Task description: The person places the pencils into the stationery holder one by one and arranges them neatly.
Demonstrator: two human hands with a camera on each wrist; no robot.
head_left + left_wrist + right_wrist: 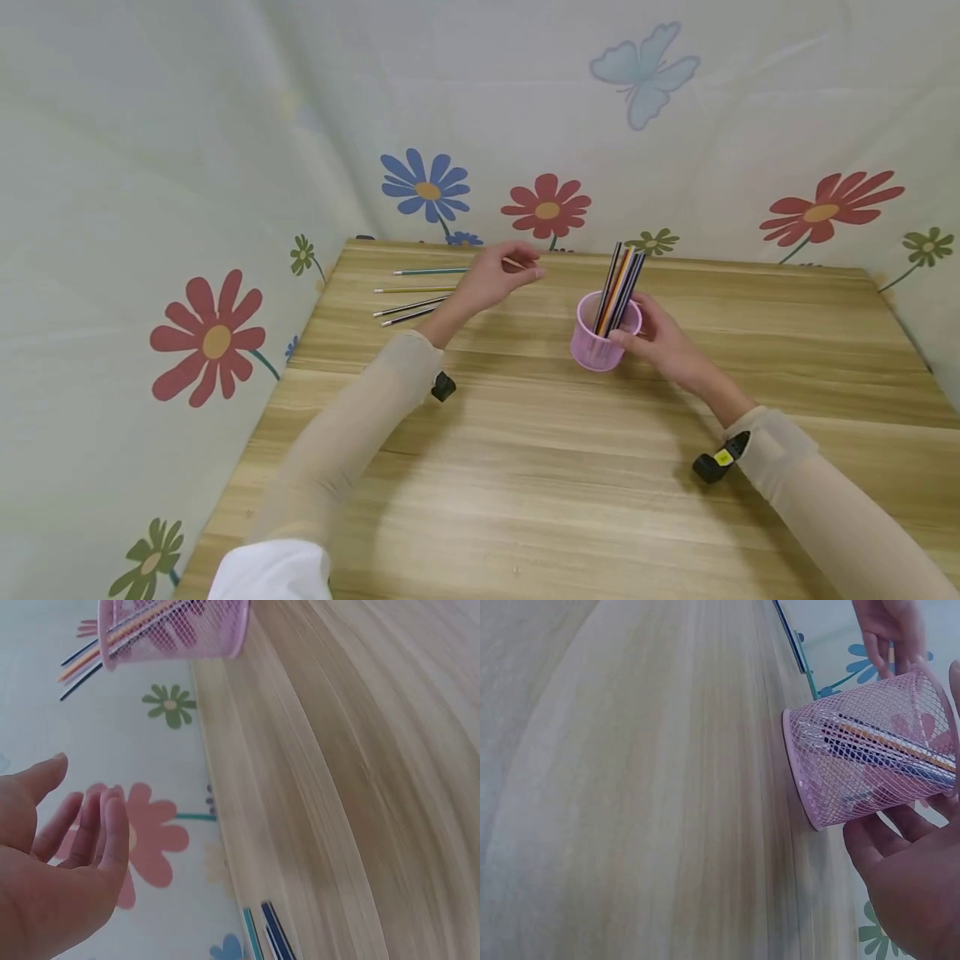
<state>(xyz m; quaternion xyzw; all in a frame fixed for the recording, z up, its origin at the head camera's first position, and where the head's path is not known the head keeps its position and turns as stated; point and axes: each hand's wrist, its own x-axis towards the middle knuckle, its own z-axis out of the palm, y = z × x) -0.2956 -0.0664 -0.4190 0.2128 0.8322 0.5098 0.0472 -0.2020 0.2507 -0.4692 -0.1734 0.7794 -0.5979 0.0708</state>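
A pink mesh pencil cup (pixel 588 354) stands upright on the wooden table, and several pencils (pixel 622 287) lean inside it, dark ones with an orange one among them. Fingers and thumb of my right hand (pixel 663 340) curl round the cup's right side; the right wrist view shows the fingers against the mesh (pixel 870 761). To the left of the cup, my left hand (pixel 489 279) hovers with loosely bent fingers and nothing in its grasp. Several loose pencils lie left of that hand: a teal one (pixel 427 272), a yellow one (pixel 412 290) and dark ones (pixel 409 307), their right ends hidden behind it.
The wooden table (pixel 510 492) meets a pale curtain (pixel 480 108) printed with flowers and a butterfly at the back and sides. A small black wrist camera (pixel 444 387) sits at the left wrist, another black camera (pixel 712 467) at the right.
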